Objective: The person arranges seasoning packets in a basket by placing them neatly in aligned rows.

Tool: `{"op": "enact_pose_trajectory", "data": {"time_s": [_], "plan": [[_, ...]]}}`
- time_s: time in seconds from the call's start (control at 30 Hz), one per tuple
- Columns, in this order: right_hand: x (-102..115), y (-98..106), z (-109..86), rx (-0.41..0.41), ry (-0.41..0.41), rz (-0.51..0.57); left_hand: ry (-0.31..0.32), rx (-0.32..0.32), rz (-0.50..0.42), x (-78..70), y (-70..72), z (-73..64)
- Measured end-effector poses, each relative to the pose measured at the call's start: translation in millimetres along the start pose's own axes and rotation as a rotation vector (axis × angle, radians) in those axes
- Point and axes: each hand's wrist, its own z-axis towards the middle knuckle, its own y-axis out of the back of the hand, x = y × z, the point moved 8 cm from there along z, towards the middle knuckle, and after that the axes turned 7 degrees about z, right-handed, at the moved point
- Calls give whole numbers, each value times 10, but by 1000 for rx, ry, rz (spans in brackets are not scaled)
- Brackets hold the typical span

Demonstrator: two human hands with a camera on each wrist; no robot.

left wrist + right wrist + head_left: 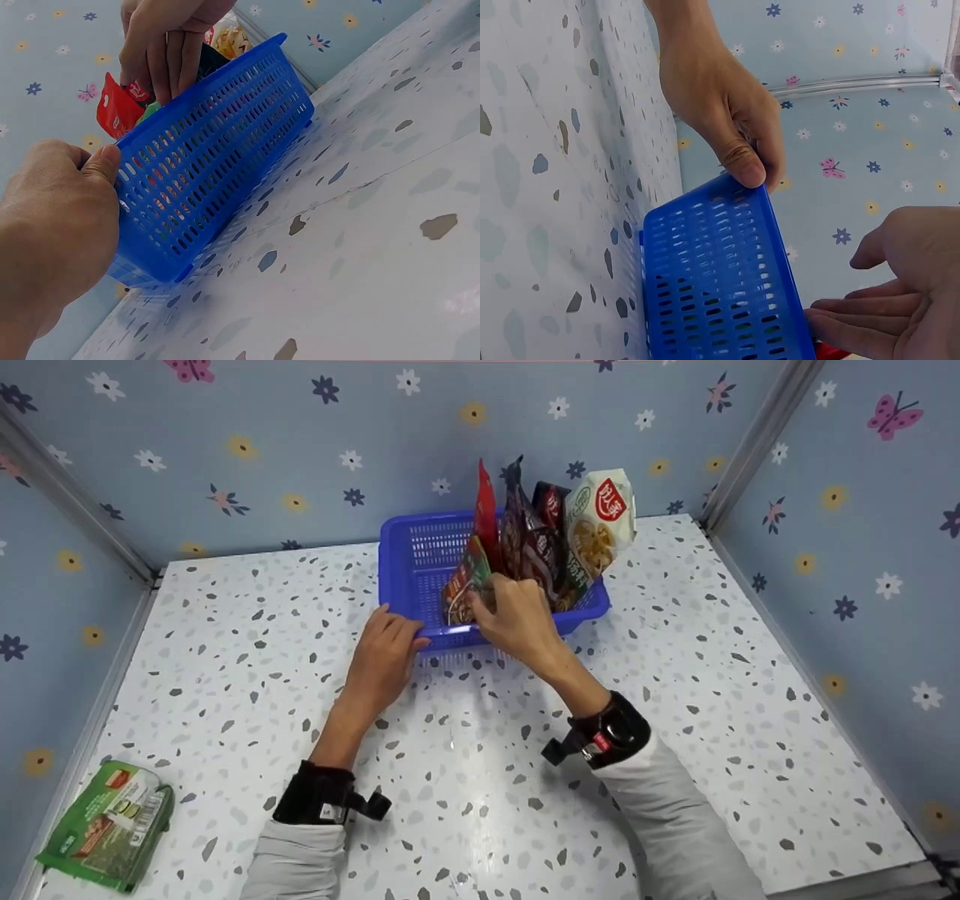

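A blue plastic basket (397, 577) stands at the back of the table. The left hand (384, 652) grips its front left corner, thumb over the rim in the left wrist view. Over the front rim reaches the right hand (519, 619), fingers down inside beside a small red-and-green food packet (463, 589). In the right wrist view, the right hand's thumb stands apart from its fairly straight fingers. The basket also holds a red packet (486, 510), dark packets (517, 525) and a cream packet (596, 529) with a red label, all upright. The rim hides some right fingertips.
A green packet (112, 825) with a clear window lies at the table's front left. Flower-patterned panels (300, 457) rise behind and on both sides of the speckled white table (480, 780). Each wrist wears a black camera strap (619, 731).
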Motion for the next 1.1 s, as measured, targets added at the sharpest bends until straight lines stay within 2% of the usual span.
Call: {"op": "enact_pose_trajectory", "data": {"time_s": [0.17,0.3,0.47,0.67,0.9,1.1], "plan": [[-26,172,-113,5,170,53,13,26,-17,6,-24,10],[-91,275,-231,80,271,57,16,43,-12,13,-37,15],[-275,311,-364,194,254,7,13,36,-9,22,-28,5],[-490,224,-484,264,288,-167,12,22,-13,16,-11,-10],[-666,110,-514,259,331,-279,21,24,-4,19,-10,-11],[-702,62,-514,204,381,-346,35,58,-24,28,-36,2]]}}
